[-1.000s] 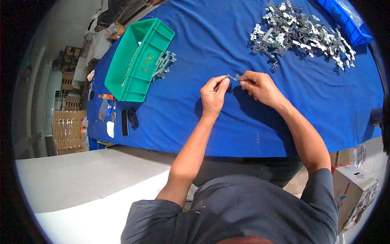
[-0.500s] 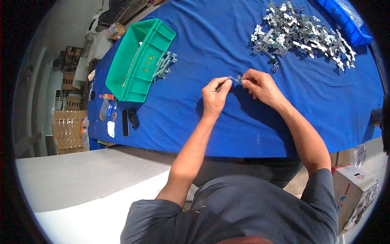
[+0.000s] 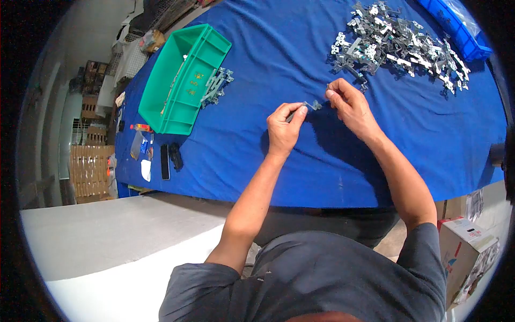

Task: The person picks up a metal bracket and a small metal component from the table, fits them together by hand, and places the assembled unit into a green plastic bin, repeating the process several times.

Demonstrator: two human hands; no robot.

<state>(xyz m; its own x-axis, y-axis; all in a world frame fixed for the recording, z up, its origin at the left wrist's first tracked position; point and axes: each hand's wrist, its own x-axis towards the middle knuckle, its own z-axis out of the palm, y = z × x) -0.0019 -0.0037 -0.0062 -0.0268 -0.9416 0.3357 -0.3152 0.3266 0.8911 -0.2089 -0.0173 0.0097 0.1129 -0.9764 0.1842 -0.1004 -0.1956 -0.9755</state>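
My left hand [image 3: 284,126] pinches a small grey metal bracket [image 3: 314,105] between thumb and fingertips, its far end sticking out to the right. Just right of that end, apart from it, my right hand [image 3: 348,107] has its thumb and forefinger pressed together. Whatever those fingers hold, if anything, is too small to make out. A big heap of similar brackets [image 3: 394,45] in grey, black and white lies at the far right. Beside the green bin [image 3: 179,127] sits a smaller group of grey brackets [image 3: 216,87].
Blue cloth [image 3: 279,59] covers the table. Small brass-coloured pieces [image 3: 194,83] lie at the green bin. A phone [image 3: 165,162] and a black object [image 3: 175,155] rest at the left, and a blue crate [image 3: 466,43] stands at the far right corner. A carton [image 3: 464,241] is below, right.
My right hand has moved up and away from the bracket, leaving a gap. My left hand stays in place, still holding the bracket.
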